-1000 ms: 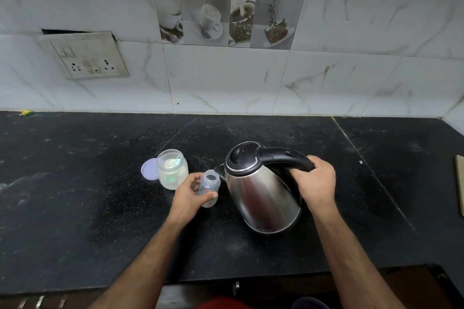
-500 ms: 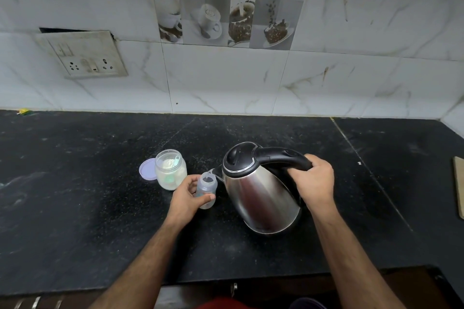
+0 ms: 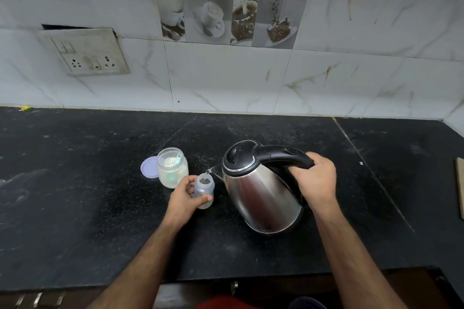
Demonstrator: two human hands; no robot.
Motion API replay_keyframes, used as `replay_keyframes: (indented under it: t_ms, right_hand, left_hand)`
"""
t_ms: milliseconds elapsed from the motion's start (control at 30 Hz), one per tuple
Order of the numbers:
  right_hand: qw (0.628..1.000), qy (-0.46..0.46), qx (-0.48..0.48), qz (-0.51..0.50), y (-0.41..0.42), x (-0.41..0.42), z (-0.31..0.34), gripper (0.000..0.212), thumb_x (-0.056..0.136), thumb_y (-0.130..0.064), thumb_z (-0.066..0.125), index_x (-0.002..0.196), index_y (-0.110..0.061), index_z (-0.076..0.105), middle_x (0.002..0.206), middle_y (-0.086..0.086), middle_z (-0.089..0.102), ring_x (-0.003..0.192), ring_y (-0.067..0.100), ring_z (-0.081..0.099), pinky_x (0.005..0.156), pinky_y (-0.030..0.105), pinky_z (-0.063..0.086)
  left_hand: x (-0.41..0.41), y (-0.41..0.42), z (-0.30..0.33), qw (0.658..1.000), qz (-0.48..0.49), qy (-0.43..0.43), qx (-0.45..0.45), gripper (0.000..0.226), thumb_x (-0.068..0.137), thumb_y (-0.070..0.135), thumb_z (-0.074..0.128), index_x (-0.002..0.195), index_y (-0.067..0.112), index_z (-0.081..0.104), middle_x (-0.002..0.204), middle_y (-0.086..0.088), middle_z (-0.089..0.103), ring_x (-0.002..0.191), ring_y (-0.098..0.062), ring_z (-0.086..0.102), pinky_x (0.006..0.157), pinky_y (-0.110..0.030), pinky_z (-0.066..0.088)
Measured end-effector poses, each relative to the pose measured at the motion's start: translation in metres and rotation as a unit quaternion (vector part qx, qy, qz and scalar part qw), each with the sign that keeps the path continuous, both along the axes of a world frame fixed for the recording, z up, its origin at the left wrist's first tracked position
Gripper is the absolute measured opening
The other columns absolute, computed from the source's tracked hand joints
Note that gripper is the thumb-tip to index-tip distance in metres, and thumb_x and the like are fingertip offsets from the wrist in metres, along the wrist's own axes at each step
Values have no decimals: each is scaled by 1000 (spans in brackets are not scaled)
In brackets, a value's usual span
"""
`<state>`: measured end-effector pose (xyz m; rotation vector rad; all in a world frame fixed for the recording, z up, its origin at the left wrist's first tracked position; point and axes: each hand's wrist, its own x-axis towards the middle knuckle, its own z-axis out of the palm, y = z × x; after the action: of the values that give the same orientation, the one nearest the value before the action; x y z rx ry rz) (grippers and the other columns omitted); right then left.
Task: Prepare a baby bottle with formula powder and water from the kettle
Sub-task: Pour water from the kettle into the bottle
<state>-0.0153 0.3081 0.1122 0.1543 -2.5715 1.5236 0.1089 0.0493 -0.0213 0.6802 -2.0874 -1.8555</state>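
A small clear baby bottle stands uncapped on the black counter, and my left hand grips its lower body. My right hand holds the black handle of the steel kettle, which tilts to the left. Its spout sits just above the bottle's mouth, and a thin stream of water runs into the bottle. Behind the bottle stands an open formula jar holding white powder and a small teal scoop.
A lilac lid lies flat left of the jar. A socket panel is set in the marble wall at back left. The edge of a wooden board shows at far right. The counter's front edge runs below my forearms.
The kettle has tipped further to the left, bringing its spout over the bottle's mouth, and water now flows. My left hand has kept its hold on the bottle.
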Motion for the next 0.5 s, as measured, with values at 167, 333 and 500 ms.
replay_keyframes:
  t_ms: [167, 333, 500]
  right_hand:
    - [1000, -5, -9, 7, -1, 0, 2, 9, 63, -20, 74, 66, -20, 65, 49, -7, 54, 55, 13, 51, 57, 34, 47]
    - [1000, -9, -15, 12, -1, 0, 3, 9, 61, -20, 73, 66, -21, 65, 48, -8, 54, 54, 13, 51, 57, 33, 45]
    - [1000, -7, -14, 18, -3, 1, 5, 9, 62, -18, 72, 65, -21, 65, 47, -11, 53, 54, 12, 50, 56, 31, 43]
  left_hand:
    - [1, -2, -1, 1000, 0, -3, -2, 56, 66, 1, 88, 110, 22, 60, 112, 1, 71, 106, -14, 67, 94, -26, 51]
    - [3, -2, -3, 1000, 2, -2, 2, 56, 66, -2, 87, 108, 23, 60, 110, 0, 71, 105, -15, 67, 96, -29, 51]
    - [4, -3, -4, 1000, 2, -5, 8, 56, 66, -2, 87, 107, 24, 59, 111, 0, 71, 106, -15, 67, 96, -29, 51]
